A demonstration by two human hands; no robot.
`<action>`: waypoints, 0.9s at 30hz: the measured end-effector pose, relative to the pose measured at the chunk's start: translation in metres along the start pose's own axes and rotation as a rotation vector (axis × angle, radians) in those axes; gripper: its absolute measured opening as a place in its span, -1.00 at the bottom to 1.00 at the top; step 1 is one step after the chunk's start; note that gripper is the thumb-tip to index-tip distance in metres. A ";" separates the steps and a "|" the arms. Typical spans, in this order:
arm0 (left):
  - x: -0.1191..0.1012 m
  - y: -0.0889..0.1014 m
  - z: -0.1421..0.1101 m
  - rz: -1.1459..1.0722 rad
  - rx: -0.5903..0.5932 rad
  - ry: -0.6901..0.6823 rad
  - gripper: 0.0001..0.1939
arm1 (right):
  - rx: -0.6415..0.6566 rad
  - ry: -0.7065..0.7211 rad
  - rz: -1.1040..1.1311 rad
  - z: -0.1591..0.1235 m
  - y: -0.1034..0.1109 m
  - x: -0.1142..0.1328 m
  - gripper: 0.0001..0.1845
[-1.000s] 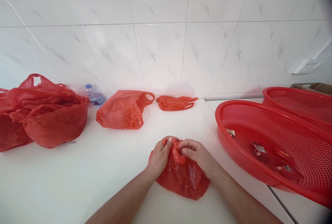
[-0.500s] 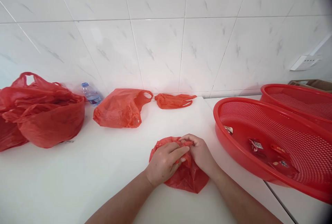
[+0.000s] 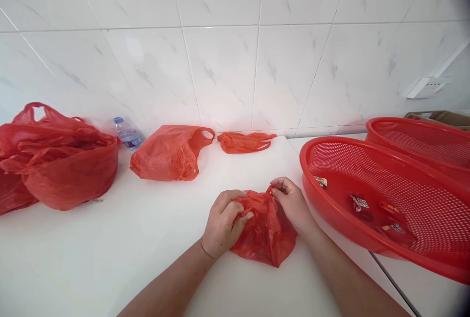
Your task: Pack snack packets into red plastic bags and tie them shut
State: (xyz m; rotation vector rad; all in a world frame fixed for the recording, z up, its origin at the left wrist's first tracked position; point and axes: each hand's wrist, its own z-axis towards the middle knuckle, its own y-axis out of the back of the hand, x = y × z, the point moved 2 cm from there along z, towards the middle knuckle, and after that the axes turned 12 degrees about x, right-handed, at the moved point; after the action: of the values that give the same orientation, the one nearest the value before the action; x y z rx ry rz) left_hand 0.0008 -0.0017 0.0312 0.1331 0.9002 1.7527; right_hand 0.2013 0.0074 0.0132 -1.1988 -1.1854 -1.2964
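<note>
A crumpled red plastic bag (image 3: 262, 231) lies on the white table between my hands. My left hand (image 3: 225, 221) grips its left side with bent fingers, thumb pointing across the bag. My right hand (image 3: 292, 204) pinches a twisted bit at the bag's upper right between thumb and forefinger. What the bag holds, if anything, I cannot make out. Close by on the right stands a red plastic basket (image 3: 338, 142) with mesh walls, holding several small packets (image 3: 362, 204).
Stuffed red bags (image 3: 69, 180) sit at the far left beside a tilted plastic bottle (image 3: 128, 133). Along the tiled wall lie another red bag (image 3: 165, 153) and a flattened one (image 3: 244, 142). A second red basket (image 3: 422, 136) and a cardboard box (image 3: 444, 119) are at the back right.
My hands, close together at the bag's gathered top before, are now further apart. The right hand has moved right, drawing out a twisted end of the bag. The view has shifted slightly.
</note>
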 end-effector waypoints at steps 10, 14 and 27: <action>-0.016 -0.001 -0.002 -0.086 -0.042 -0.208 -0.88 | -0.225 -0.020 -0.504 0.021 0.027 -0.022 -0.79; -0.017 0.001 -0.003 -0.075 -0.026 -0.187 -0.88 | -0.174 -0.023 -0.542 0.019 0.027 -0.023 -0.78; -0.003 -0.020 -0.005 0.153 0.464 0.088 -0.39 | 0.327 -0.011 -0.389 -0.006 -0.014 -0.009 -0.62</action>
State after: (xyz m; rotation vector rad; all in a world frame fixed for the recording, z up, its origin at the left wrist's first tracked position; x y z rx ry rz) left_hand 0.0149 -0.0047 0.0169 0.4392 1.3826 1.6692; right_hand 0.1873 0.0028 0.0034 -0.7622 -1.6236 -1.3074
